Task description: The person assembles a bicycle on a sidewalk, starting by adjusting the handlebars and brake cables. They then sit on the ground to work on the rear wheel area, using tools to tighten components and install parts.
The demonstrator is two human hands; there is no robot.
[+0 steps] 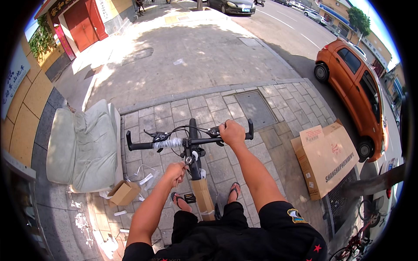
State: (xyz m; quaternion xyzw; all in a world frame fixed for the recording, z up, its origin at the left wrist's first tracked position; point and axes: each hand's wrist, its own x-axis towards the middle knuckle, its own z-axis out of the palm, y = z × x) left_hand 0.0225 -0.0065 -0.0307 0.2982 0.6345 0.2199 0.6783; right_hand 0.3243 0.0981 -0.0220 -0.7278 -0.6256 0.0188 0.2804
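A black bicycle stands between my legs, its handlebar (204,141) running across in front of me. My right hand (233,132) is wrapped round the right end of the bar, next to the brake lever and shifter. My left hand (175,172) is closed beside the stem (189,159), just below the bar. A thin metal tool (176,185) seems to poke out of its fingers; its kind is too small to tell. Clear plastic wrap (168,143) covers part of the bar's left side. Brown cardboard (202,198) wraps the frame tube. Beyond the bar shows the front tyre (193,128).
A large cardboard box (327,159) lies to the right, near an orange car (351,82) and a tree trunk (374,183). At left are a pale cushioned seat (85,145), a small open carton (123,193) and plastic scraps. A metal cover (256,108) sits in the paving ahead.
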